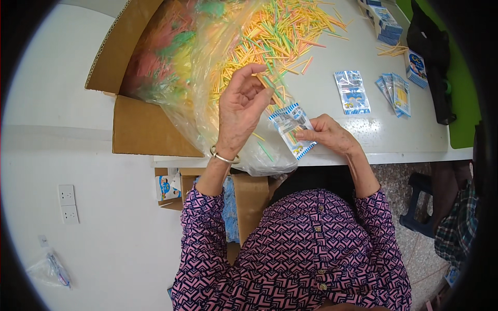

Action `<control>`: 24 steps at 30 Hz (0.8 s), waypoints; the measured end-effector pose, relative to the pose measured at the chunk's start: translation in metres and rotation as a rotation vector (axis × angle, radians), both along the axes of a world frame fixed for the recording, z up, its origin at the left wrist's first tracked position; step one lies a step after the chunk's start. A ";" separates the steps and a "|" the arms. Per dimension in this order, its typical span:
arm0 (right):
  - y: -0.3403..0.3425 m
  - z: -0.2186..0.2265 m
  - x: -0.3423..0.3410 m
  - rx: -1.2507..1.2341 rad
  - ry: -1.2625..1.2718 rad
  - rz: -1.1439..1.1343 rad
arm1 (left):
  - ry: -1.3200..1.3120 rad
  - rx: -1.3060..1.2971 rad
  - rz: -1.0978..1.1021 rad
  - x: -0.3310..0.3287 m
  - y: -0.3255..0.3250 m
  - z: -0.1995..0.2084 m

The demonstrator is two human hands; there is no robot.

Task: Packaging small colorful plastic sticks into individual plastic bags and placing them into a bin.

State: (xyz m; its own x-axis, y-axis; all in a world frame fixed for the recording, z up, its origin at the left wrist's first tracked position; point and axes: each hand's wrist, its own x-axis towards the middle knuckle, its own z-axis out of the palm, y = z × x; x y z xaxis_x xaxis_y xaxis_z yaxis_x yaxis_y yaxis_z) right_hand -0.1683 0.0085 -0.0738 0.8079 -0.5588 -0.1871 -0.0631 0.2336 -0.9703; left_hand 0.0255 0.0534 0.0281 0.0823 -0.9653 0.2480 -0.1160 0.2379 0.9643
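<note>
My left hand (239, 106) is closed in a pinch around a few thin green and orange sticks (274, 89), just above the mouth of a small packet. That packet (286, 123) has blue-striped ends and a clear window with several pale sticks inside. Thumb and fingers of my right hand (332, 136) grip its lower right side, over the table's front edge. Beyond my left hand, a large heap of yellow, orange, pink and green sticks (290, 31) lies on the white table (332, 57), partly on a clear plastic bag (202, 78).
An open cardboard box (148, 127) at the left holds bagged coloured sticks. To the right lie a flat packet (353, 92), a few overlapping packets (399, 96), a small carton (416, 68) and stacked packets (386, 26). A dark stool (417, 207) stands on the floor.
</note>
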 end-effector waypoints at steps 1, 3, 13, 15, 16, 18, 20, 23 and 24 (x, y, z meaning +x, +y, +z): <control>0.001 0.001 0.000 0.013 -0.030 0.009 | 0.028 0.009 0.004 -0.003 0.003 -0.002; -0.001 0.002 -0.002 0.037 -0.022 0.029 | 0.055 0.019 0.009 -0.007 0.007 -0.005; 0.003 0.002 -0.001 0.065 -0.071 0.066 | -0.177 0.144 0.021 -0.010 0.021 -0.028; 0.001 -0.001 -0.002 0.055 -0.065 0.076 | -0.209 0.154 0.017 -0.010 0.020 -0.029; 0.001 -0.003 -0.003 0.044 -0.059 0.086 | -0.307 0.143 -0.045 -0.007 0.018 -0.027; 0.003 -0.002 -0.003 0.034 -0.086 0.062 | -0.404 0.132 -0.109 -0.007 0.017 -0.027; 0.004 -0.001 -0.003 0.023 -0.114 0.038 | -0.372 0.150 -0.126 -0.010 0.017 -0.028; 0.005 0.001 -0.001 0.068 -0.145 0.021 | -0.205 0.033 -0.031 -0.017 0.018 -0.033; 0.006 0.004 -0.001 0.094 -0.171 -0.014 | -0.203 0.033 -0.033 -0.017 0.017 -0.033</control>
State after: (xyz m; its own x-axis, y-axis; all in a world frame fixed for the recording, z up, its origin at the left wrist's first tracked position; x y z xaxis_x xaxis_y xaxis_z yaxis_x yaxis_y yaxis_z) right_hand -0.1691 0.0147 -0.0694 0.8247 -0.5567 -0.0998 0.1046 0.3236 -0.9404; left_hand 0.0083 0.0709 -0.0047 0.0019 -0.9745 0.2245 -0.3011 0.2135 0.9294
